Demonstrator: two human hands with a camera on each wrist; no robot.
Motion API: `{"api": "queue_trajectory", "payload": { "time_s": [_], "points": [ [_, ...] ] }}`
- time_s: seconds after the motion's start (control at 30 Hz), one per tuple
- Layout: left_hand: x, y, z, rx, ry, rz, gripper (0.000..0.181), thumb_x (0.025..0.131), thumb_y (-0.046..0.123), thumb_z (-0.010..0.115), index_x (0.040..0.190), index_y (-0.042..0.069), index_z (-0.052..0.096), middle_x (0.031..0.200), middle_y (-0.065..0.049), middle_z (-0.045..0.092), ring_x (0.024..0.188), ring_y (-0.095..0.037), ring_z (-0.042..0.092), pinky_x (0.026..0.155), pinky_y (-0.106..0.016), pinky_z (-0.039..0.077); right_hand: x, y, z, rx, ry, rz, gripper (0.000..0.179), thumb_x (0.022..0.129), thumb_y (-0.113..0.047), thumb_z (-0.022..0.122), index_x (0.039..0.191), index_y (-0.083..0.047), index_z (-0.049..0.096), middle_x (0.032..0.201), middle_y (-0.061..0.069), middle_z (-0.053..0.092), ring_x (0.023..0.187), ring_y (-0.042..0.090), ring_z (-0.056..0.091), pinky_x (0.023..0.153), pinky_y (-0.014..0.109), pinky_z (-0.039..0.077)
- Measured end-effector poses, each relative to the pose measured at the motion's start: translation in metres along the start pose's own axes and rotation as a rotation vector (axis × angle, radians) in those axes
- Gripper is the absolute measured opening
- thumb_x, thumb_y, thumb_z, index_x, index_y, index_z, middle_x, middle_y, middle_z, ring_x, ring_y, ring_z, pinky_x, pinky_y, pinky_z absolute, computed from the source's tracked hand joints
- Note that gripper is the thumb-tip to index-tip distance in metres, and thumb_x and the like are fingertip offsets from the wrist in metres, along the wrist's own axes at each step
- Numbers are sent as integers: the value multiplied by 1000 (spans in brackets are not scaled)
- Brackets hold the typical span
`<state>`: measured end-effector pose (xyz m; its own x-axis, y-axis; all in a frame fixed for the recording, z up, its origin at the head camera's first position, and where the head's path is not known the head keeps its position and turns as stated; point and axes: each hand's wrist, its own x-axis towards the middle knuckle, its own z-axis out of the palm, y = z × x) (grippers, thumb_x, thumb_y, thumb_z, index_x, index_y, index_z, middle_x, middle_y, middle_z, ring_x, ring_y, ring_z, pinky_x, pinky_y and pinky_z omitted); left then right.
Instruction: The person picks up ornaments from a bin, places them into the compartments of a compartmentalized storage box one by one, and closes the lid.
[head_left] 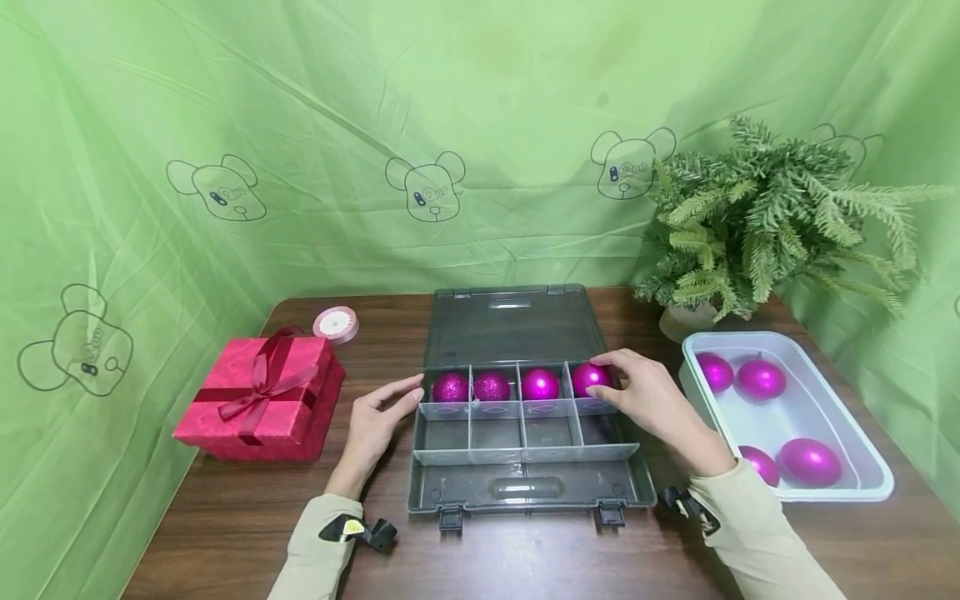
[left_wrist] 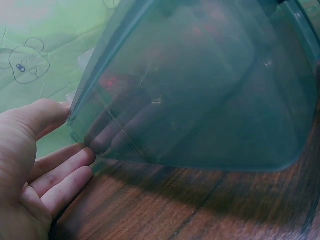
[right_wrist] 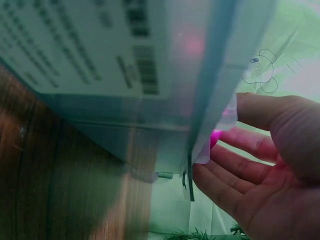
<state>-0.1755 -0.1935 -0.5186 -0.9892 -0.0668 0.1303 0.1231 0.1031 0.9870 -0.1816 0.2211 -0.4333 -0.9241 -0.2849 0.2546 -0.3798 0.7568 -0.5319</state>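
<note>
A grey translucent organizer box lies with its lid folded back. Its back row holds glittery magenta Christmas balls on the left and a shiny magenta Christmas ball right of them. In the rightmost back compartment, my right hand holds another shiny ball between thumb and fingers. The right wrist view shows only a sliver of magenta by the fingers. My left hand touches the box's left edge with fingers fairly straight; in the left wrist view the side wall covers some fingertips.
Right of the box, a white tub holds several shiny magenta balls. Behind it stands a potted artificial fir. On the left are a red gift box with a bow and a pink ribbon roll. Green cloth hangs behind.
</note>
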Motion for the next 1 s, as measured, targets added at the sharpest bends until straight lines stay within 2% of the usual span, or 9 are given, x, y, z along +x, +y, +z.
{"api": "queue_trajectory", "payload": {
  "time_s": [0.4,0.53,0.77,1.0],
  "points": [
    [-1,0,2,-14,3,-1,31,94,16,85,123,8,81,124,-8,77,118,-13,69,96,-23,55,-2,-2,-5,-5,-12,-5,40,90,-14,87,124,0,74,117,16,74,89,32,69,85,55,57],
    [-1,0,3,-16,1,-4,30,93,16,86,122,9,81,123,-7,77,118,-14,69,96,-23,55,-6,-4,-16,12,5,6,42,90,-14,87,126,2,72,120,20,73,99,39,72,89,58,57],
    [-1,0,2,-15,-1,-5,31,94,16,85,123,8,81,124,-8,77,118,-14,69,95,-23,55,-19,-8,-41,14,43,33,45,93,-22,85,131,-1,71,129,21,71,117,46,67,100,63,50],
    [-1,1,1,-22,-2,2,30,93,16,86,122,8,81,124,-7,77,118,-14,69,95,-24,56,-38,0,-58,-52,109,-4,43,91,-19,87,128,-1,73,121,20,74,106,47,71,90,63,55]
  ]
}}
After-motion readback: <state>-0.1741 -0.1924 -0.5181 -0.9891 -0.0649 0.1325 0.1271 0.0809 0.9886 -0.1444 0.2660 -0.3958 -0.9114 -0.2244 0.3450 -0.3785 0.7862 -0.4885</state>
